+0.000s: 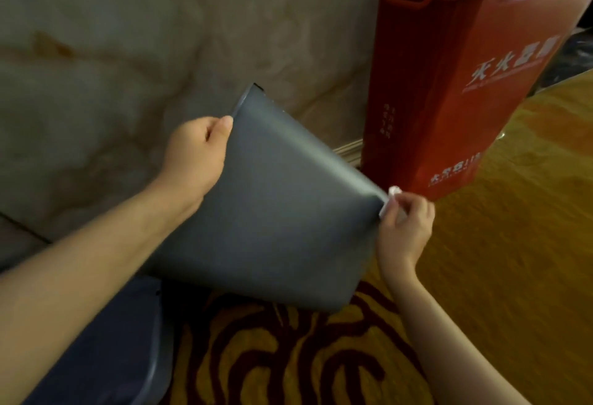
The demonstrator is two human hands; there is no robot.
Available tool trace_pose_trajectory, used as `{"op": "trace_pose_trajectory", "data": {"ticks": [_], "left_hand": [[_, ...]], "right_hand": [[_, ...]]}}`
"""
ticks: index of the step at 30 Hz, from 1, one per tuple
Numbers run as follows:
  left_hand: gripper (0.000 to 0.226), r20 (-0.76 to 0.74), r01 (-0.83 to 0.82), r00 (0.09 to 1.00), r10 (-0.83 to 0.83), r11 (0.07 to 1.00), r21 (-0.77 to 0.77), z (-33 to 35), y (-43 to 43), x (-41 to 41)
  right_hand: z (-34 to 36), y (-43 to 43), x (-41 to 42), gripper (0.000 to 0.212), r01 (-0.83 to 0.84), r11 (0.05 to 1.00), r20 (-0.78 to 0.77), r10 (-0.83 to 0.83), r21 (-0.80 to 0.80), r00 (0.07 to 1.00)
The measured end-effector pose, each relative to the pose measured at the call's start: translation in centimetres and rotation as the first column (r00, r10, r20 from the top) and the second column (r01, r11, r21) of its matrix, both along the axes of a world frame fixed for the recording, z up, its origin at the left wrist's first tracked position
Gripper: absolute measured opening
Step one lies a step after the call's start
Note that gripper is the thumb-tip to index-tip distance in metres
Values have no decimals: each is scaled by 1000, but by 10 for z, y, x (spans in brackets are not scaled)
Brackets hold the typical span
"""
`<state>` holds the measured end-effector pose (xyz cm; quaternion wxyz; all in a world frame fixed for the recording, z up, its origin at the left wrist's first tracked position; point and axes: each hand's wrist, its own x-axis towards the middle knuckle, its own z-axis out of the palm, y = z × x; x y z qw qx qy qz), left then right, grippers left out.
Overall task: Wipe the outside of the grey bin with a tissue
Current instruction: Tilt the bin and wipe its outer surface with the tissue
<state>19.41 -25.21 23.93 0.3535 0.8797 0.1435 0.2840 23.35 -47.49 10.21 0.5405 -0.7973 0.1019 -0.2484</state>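
Note:
The grey bin (272,208) is held off the floor and tilted, its rim pointing up-left and one broad side facing me. My left hand (195,154) grips the rim at the upper left, thumb on the outside. My right hand (404,228) is closed on a small white tissue (394,194) and presses it against the bin's right edge near the bottom corner. Most of the tissue is hidden by my fingers.
A tall red fire-extinguisher cabinet (449,83) stands just right of the bin, against a beige marble wall (112,51). The floor is yellow carpet (513,212) with dark red swirls. A dark blue-grey object (106,356) lies at lower left beneath my left arm.

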Motion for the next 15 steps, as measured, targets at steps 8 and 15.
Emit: {"op": "trace_pose_trajectory", "data": {"ticks": [8, 15], "left_hand": [[26, 97, 33, 995, -5, 957, -287, -21, 5, -38], [55, 105, 62, 994, -25, 930, -363, -30, 13, -54]], "right_hand": [[113, 122, -23, 13, -421, 874, 463, 486, -243, 741], [83, 103, -21, 16, -282, 926, 378, 362, -250, 852]]}}
